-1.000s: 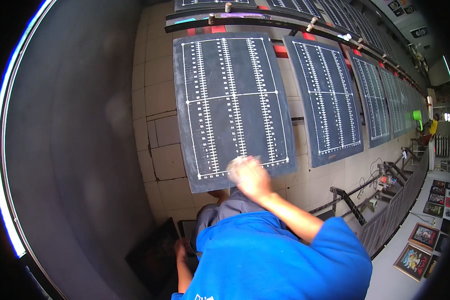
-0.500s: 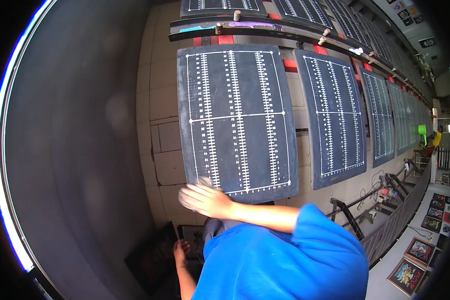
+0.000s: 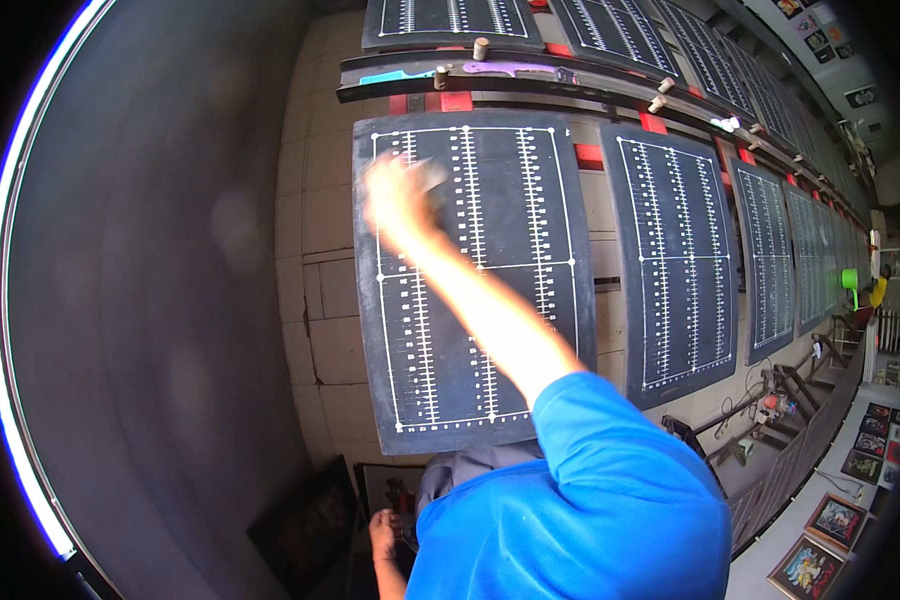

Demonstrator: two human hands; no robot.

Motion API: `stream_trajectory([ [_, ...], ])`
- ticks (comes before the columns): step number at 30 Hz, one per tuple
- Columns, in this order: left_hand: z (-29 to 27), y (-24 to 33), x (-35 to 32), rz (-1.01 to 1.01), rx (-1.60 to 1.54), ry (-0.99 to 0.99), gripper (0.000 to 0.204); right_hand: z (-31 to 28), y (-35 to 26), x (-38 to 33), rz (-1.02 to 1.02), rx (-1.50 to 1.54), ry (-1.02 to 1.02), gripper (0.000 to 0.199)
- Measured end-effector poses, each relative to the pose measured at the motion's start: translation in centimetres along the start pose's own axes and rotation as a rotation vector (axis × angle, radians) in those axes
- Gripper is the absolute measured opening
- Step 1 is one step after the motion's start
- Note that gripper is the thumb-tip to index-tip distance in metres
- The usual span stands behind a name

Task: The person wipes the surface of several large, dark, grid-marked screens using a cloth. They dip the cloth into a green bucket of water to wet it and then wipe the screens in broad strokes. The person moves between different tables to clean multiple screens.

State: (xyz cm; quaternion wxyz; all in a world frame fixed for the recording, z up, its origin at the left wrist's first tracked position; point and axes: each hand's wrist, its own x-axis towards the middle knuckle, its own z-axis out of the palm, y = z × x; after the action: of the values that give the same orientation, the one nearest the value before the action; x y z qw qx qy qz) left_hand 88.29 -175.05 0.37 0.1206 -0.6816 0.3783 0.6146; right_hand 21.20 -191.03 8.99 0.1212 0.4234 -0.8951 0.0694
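Note:
A dark board [image 3: 515, 340] with white ruled lines, tick scales and corner dots lies in front of me. Across it reaches my right arm, and my right hand [image 3: 395, 195] is over the upper left part, on the leftmost scale. Motion smears that hand. Its fingers look closed on a pale grey pad [image 3: 430, 178], whose kind I cannot make out. My left hand [image 3: 383, 535] hangs low at my left side, below the board's near edge, with its fingers curled in and nothing seen in them.
Similar boards [image 3: 675, 270] stand in a row to the right. A dark rail [image 3: 400, 88] with wooden pegs runs behind, carrying a blue strip [image 3: 395, 76] and a purple strip [image 3: 510, 69]. Framed pictures [image 3: 838, 522] are at the lower right; a dark wall [image 3: 150, 300] rises at left.
My right hand has swept from the board's near left corner up to its far left part, arm stretching out. My left hand has shifted slightly down and curled more.

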Motion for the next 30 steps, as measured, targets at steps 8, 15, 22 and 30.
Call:
stream_trajectory([
  [8, -1.7, -2.9, 2.6, 0.022, -0.038, 0.092, 0.035, -9.8, 5.4, -24.2, -0.376, 0.878, -0.430, 0.039],
  [15, 3.4, -9.6, -5.4, -0.207, -0.143, 0.087, 0.030, 3.6, 27.0, -5.9, 0.445, -0.164, 0.228, 0.045],
  [22, 4.3, -4.8, -7.5, -0.079, -0.157, 0.072, 0.030, 7.5, 2.4, 10.7, 0.305, 0.342, 0.237, 0.047],
  [30, 2.8, -0.6, -4.4, 0.028, -0.168, 0.108, 0.027, 3.6, -5.6, -5.2, -0.258, 0.302, 0.107, 0.052],
])
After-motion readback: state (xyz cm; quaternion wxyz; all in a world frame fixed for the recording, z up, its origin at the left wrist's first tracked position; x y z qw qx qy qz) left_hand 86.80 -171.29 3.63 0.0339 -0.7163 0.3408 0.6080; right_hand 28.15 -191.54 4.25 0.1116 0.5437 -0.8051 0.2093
